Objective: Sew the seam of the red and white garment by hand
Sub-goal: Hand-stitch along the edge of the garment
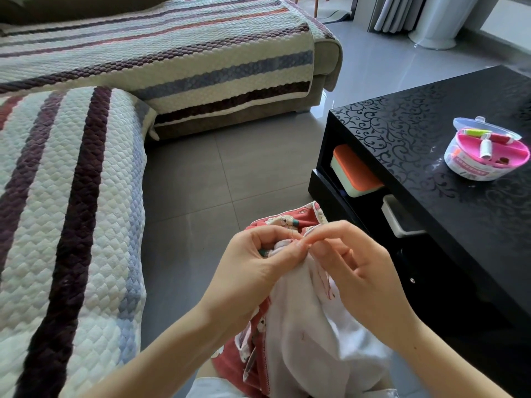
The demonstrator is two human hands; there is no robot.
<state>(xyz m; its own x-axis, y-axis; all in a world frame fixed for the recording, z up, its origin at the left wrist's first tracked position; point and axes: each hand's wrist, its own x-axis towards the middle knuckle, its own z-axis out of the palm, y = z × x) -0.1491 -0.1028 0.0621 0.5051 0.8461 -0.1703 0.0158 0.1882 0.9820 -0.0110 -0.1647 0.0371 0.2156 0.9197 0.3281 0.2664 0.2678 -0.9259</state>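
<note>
Seam | we pinch the red and white garment (298, 317) top edge in left hand (253, 259) fingers | right hand (359, 268) fingers pinch alongside, touching; needle unseen | cloth hangs lengthwise below both hands.

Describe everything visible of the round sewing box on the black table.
The sewing box is a round, clear plastic tub with a pink tray and a printed label on its side. Its clear lid stands open at the back. White, red and green thread spools lie in the tray. It sits on the black patterned table; nothing else touches it.
</note>
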